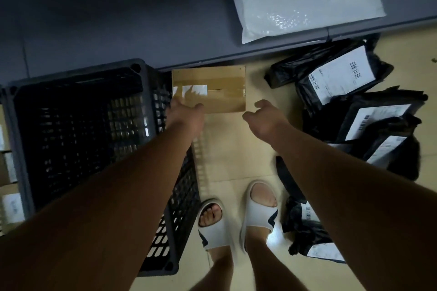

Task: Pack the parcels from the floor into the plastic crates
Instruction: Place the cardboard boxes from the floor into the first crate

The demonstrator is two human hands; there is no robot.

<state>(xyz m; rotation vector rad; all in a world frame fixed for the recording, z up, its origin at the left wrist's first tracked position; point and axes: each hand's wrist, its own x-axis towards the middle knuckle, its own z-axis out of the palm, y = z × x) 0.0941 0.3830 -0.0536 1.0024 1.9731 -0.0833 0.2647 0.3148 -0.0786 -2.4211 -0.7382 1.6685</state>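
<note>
The left hand [186, 111] hides the cardboard box's [212, 88] near-left corner; label print [340, 73] too small to read.

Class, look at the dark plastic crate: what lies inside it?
The plastic crate interior looks dark, with no parcel visible inside. The left arm covers its near right corner, so that part stays unknown.

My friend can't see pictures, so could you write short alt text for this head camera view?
Seen from above, a person's left hand and right hand reach down toward a taped cardboard box on the floor. A dark plastic crate stands to the left, and black bagged parcels lie to the right.
</note>
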